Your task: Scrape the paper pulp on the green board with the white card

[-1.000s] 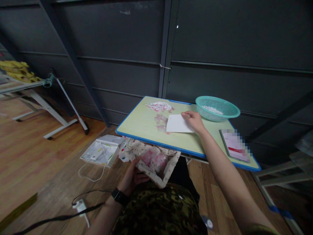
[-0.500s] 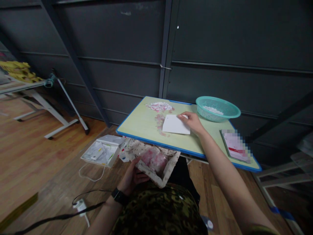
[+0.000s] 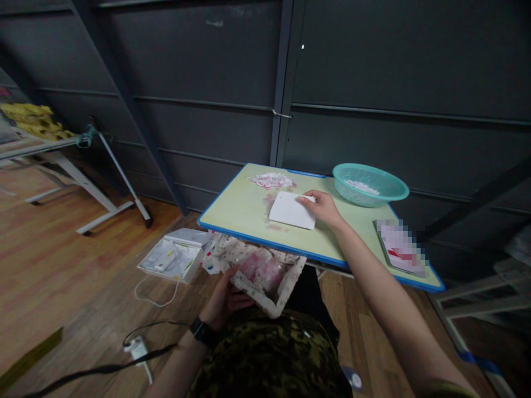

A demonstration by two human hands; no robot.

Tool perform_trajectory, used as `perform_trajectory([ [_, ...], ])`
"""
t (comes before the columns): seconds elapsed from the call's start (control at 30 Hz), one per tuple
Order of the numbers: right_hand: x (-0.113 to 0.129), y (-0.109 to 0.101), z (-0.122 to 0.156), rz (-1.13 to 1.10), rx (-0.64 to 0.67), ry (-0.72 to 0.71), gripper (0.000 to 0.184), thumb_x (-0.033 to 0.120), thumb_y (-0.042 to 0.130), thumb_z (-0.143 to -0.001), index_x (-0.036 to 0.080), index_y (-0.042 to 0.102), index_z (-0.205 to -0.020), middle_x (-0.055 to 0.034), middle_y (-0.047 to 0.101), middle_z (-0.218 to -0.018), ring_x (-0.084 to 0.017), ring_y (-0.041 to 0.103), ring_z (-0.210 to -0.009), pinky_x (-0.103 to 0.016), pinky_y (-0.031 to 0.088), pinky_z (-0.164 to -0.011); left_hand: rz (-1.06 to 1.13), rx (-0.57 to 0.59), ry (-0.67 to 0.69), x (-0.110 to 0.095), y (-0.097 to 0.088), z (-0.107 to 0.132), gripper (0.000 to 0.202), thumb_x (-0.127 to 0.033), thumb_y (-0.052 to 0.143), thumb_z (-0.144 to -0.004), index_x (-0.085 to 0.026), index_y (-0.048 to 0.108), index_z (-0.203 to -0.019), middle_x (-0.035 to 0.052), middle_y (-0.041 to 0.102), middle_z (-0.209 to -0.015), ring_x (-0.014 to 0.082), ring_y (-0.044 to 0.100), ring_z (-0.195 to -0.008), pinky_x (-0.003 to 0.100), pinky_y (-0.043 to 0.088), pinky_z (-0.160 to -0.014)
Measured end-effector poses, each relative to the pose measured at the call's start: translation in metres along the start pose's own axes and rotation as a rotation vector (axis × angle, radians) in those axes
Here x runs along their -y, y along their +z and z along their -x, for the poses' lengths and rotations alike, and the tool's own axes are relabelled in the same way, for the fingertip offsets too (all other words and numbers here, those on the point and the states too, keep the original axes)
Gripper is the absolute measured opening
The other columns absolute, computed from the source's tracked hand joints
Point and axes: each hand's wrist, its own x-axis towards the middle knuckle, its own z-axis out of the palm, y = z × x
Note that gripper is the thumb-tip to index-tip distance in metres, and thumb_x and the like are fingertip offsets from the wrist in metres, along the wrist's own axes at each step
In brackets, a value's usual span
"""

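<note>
Right hand [image 3: 323, 208], centre frame: fingers closed on right edge of white card [image 3: 290, 210]. Card flat on surface [image 3: 236, 204], long axis left-right, extending left from fingers. Scraps [image 3: 271, 180] just upper-left of card. Left hand [image 3: 226, 301] grips patterned box [image 3: 290, 284] below surface's near edge.
</note>
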Motion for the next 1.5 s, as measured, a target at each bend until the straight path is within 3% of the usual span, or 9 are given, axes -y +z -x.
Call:
perform_trajectory([
  [0.07, -0.001, 0.001, 0.000, -0.013, -0.019, -0.001, 0.050, 0.062, 0.066, -0.068, 0.014, 0.067, -0.081, -0.0058, 0.066, -0.069, -0.016, 0.055, -0.059, -0.025, 0.038, -0.050, 0.002, 0.008, 0.002, 0.000, 0.000, 0.000, 0.032, -0.049, 0.052, -0.086, -0.018, 0.060, -0.086, 0.0087, 0.073, -0.075, 0.0236, 0.070, -0.066, 0.039, 0.060, -0.072],
  [0.27, -0.003, 0.004, 0.002, -0.037, 0.113, -0.002, 0.049, 0.060, 0.067, -0.068, 0.014, 0.067, -0.085, -0.0053, 0.067, -0.071, -0.015, 0.056, -0.059, -0.025, 0.039, -0.050, 0.002, 0.001, 0.028, 0.001, -0.003, -0.002, 0.031, -0.048, 0.053, -0.085, -0.018, 0.060, -0.090, 0.0070, 0.072, -0.073, 0.0245, 0.071, -0.066, 0.040, 0.059, -0.071],
  [0.43, 0.000, 0.004, 0.004, -0.059, 0.073, 0.033, 0.049, 0.061, 0.069, -0.065, 0.015, 0.064, -0.083, -0.0050, 0.067, -0.069, -0.015, 0.055, -0.057, -0.024, 0.039, -0.048, -0.005, -0.002, 0.022, 0.002, -0.003, -0.003, 0.031, -0.047, 0.055, -0.084, -0.017, 0.060, -0.085, 0.0087, 0.071, -0.073, 0.0259, 0.071, -0.067, 0.043, 0.059, -0.073],
  [0.57, 0.003, 0.004, 0.006, -0.069, 0.130, 0.052, 0.049, 0.061, 0.069, -0.064, 0.015, 0.064, -0.081, -0.0049, 0.067, -0.069, -0.016, 0.056, -0.057, -0.024, 0.039, -0.048, 0.004, -0.011, 0.030, 0.003, -0.002, -0.002, 0.030, -0.047, 0.056, -0.083, -0.018, 0.061, -0.085, 0.0085, 0.071, -0.073, 0.0261, 0.071, -0.066, 0.044, 0.059, -0.075],
  [0.8, 0.007, -0.010, 0.002, 0.020, 0.000, 0.062, 0.043, 0.056, 0.069, -0.065, 0.014, 0.066, -0.075, -0.0043, 0.064, -0.066, -0.014, 0.053, -0.055, -0.025, 0.037, -0.048, 0.015, -0.004, 0.033, 0.003, -0.002, -0.001, 0.030, -0.047, 0.055, -0.084, -0.018, 0.061, -0.088, 0.0068, 0.071, -0.072, 0.0259, 0.072, -0.067, 0.043, 0.059, -0.074],
  [1.0, 0.006, -0.010, 0.003, 0.006, 0.130, 0.060, 0.045, 0.057, 0.068, -0.066, 0.014, 0.068, -0.078, -0.0047, 0.066, -0.069, -0.014, 0.052, -0.055, -0.025, 0.037, -0.049, 0.009, -0.001, 0.031, 0.003, -0.002, -0.002, 0.032, -0.048, 0.056, -0.084, -0.016, 0.062, -0.085, 0.0076, 0.072, -0.073, 0.0247, 0.072, -0.066, 0.041, 0.060, -0.072],
  [1.17, 0.005, -0.007, 0.005, -0.013, 0.099, 0.056, 0.048, 0.059, 0.069, -0.065, 0.014, 0.067, -0.079, -0.0055, 0.066, -0.069, -0.014, 0.053, -0.056, -0.024, 0.036, -0.047, 0.015, 0.004, 0.033, 0.003, -0.002, -0.001, 0.032, -0.048, 0.057, -0.083, -0.016, 0.062, -0.083, 0.0080, 0.072, -0.072, 0.0255, 0.072, -0.067, 0.041, 0.060, -0.070],
  [1.37, 0.005, 0.000, 0.007, -0.052, 0.205, 0.083, 0.048, 0.059, 0.070, -0.064, 0.014, 0.066, -0.080, -0.0045, 0.066, -0.068, -0.014, 0.053, -0.055, -0.024, 0.037, -0.047, 0.029, -0.023, 0.039, 0.003, 0.000, -0.001, 0.030, -0.047, 0.059, -0.082, -0.017, 0.061, -0.082, 0.0056, 0.070, -0.068, 0.0238, 0.071, -0.062, 0.040, 0.060, -0.068],
  [1.5, 0.007, 0.004, 0.008, -0.065, 0.173, 0.100, 0.049, 0.060, 0.070, -0.063, 0.014, 0.066, -0.080, -0.0048, 0.067, -0.069, -0.014, 0.054, -0.055, -0.024, 0.037, -0.047, 0.017, -0.022, 0.039, 0.003, 0.000, -0.001, 0.031, -0.047, 0.059, -0.082, -0.016, 0.061, -0.083, 0.0075, 0.071, -0.070, 0.0240, 0.071, -0.062, 0.040, 0.061, -0.067],
])
